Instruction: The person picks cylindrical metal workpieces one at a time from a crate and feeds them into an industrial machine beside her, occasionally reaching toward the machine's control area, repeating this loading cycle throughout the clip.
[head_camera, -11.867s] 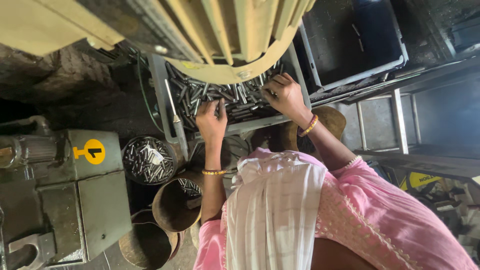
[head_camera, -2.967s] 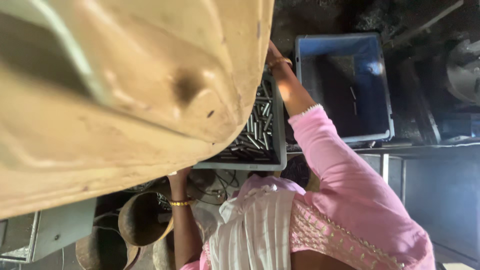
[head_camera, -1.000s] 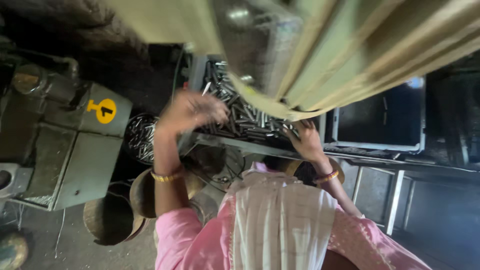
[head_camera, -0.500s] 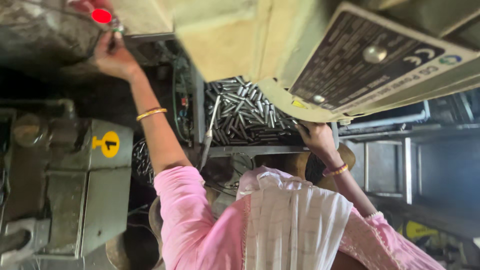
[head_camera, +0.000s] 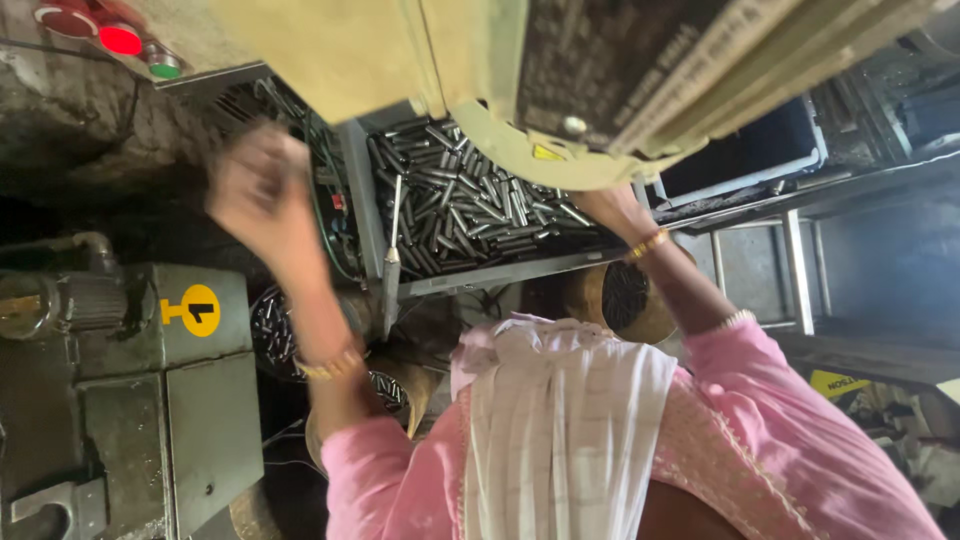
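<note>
My left hand is blurred in mid-air, left of a grey tray heaped with several short metal pins. Its grip cannot be made out. My right hand reaches into the tray's right end, with its fingers hidden under the beige machine housing. Both arms wear pink sleeves and gold bangles. A thin metal rod hangs down over the tray's front edge, between my hands.
Red and green buttons sit at the top left. A green machine block with a round yellow label stands at the left. Round bowls of pins lie below the tray. A dark crate is at the right.
My left hand has dropped from the red button down to tray level and is blurred with motion. My right hand stays at the tray's right end. The view has shifted slightly.
</note>
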